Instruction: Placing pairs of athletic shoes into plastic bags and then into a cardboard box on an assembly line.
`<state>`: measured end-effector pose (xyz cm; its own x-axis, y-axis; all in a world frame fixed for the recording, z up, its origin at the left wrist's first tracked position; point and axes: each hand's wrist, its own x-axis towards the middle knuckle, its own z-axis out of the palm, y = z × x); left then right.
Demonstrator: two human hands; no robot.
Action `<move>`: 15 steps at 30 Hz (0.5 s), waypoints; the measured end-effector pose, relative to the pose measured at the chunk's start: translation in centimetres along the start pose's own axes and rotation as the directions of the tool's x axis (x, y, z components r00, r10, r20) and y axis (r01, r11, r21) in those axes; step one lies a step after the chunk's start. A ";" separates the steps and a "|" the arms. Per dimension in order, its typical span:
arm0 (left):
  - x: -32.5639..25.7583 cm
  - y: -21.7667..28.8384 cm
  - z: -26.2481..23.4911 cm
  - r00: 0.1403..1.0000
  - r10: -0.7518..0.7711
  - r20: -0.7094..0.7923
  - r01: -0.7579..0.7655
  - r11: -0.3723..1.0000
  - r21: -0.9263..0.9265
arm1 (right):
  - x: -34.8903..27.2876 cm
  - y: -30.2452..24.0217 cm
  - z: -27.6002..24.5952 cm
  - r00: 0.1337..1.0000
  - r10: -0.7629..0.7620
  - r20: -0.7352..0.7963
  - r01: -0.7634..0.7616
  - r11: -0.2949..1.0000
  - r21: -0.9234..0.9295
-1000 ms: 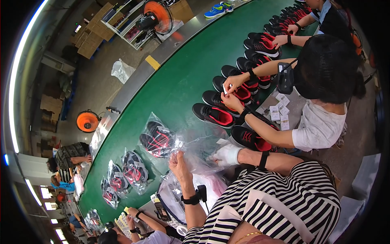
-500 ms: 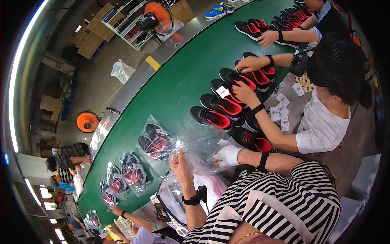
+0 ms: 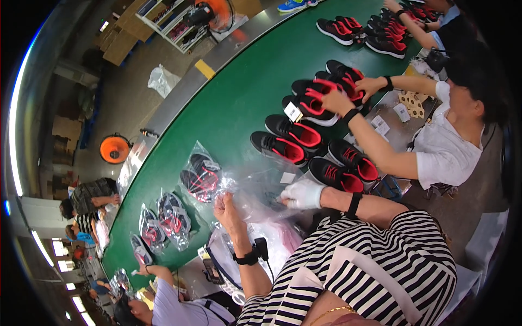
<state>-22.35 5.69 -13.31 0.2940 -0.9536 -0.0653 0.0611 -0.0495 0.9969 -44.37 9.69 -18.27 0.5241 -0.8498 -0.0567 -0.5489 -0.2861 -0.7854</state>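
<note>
My left hand [image 3: 230, 213] is closed, its fingertips pinching clear film of a plastic bag [image 3: 255, 185]. My right hand [image 3: 302, 194], in a white glove, is at the bag's other side with its fingers closed on the film. A small white label [image 3: 287, 177] shows on or behind the film. Just beyond my left hand lies a pair of black and red shoes [image 3: 199, 179] in clear plastic, close against the film. Past my right hand stand unbagged black sneakers [image 3: 333, 173] with red linings.
Bagged shoes [image 3: 174, 220] lie farther left on the green belt [image 3: 217, 125]. At right a co-worker in a white shirt [image 3: 448, 144] handles sneakers [image 3: 312, 103]. Another co-worker [image 3: 176, 299] reaches in at lower left. An orange fan [image 3: 114, 149] stands beyond the belt.
My hands and the film have shifted slightly left in view, along with the bagged shoes. The white-shirted co-worker has leaned back and tilted a sneaker; the lower-left co-worker has come further into view.
</note>
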 end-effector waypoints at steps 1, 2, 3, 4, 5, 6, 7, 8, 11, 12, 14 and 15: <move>0.2 0.2 -0.2 0.999 0.007 -0.041 -0.007 1.000 0.010 | -0.1 -0.1 -0.6 0.999 -0.023 -0.022 0.024 0.998 0.058; 0.3 0.4 -0.5 0.998 -0.001 -0.056 0.002 1.000 0.019 | -0.3 -0.5 -1.5 0.995 -0.046 -0.086 0.052 0.996 0.076; 0.6 0.7 -0.8 0.998 0.033 -0.062 -0.033 0.999 0.013 | -0.3 -0.6 -1.9 0.984 -0.063 -0.165 0.092 0.980 0.175; 0.8 0.9 -1.2 0.995 0.068 -0.069 -0.067 0.998 0.007 | -0.5 -0.5 -2.2 0.967 -0.068 -0.245 0.135 0.953 0.270; 0.9 1.2 -1.7 0.994 0.095 -0.060 -0.097 0.995 -0.031 | -0.6 -0.6 -2.8 0.952 -0.062 -0.301 0.169 0.923 0.345; 1.1 1.4 -2.3 0.993 0.091 -0.076 -0.093 0.995 -0.022 | -0.8 -1.0 -3.9 0.964 0.002 -0.264 0.114 0.899 0.423; 1.2 1.6 -2.8 0.988 0.119 -0.102 -0.123 0.992 -0.030 | -0.8 -0.5 -4.2 0.953 0.046 -0.299 0.090 0.900 0.426; 1.4 1.8 -3.3 0.981 0.151 -0.124 -0.157 0.987 -0.039 | -0.8 0.2 -4.5 0.937 0.090 -0.338 0.067 0.902 0.426; 1.8 2.6 -4.0 0.975 0.154 -0.162 -0.160 0.987 -0.023 | -0.4 3.9 -4.1 0.869 0.078 -0.489 -0.057 0.997 0.056; 1.8 2.8 -4.0 0.973 0.148 -0.177 -0.156 0.987 -0.031 | -0.2 4.8 -4.4 0.907 0.080 -0.413 -0.155 0.976 -0.152; 2.0 3.2 -3.7 0.971 0.154 -0.185 -0.158 0.987 -0.009 | 1.0 7.4 -3.7 0.921 0.003 -0.389 -0.172 0.901 -0.398; 2.2 3.1 -3.4 0.977 0.137 -0.166 -0.138 0.990 0.007 | 1.6 8.1 -3.7 0.952 0.089 -0.294 -0.233 0.833 -0.502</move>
<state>-18.32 4.45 -10.49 0.4536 -0.8888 0.0654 0.0134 0.0802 0.9967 -50.36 4.43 -22.42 0.2584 -0.9644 0.0571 -0.9061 -0.2624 -0.3320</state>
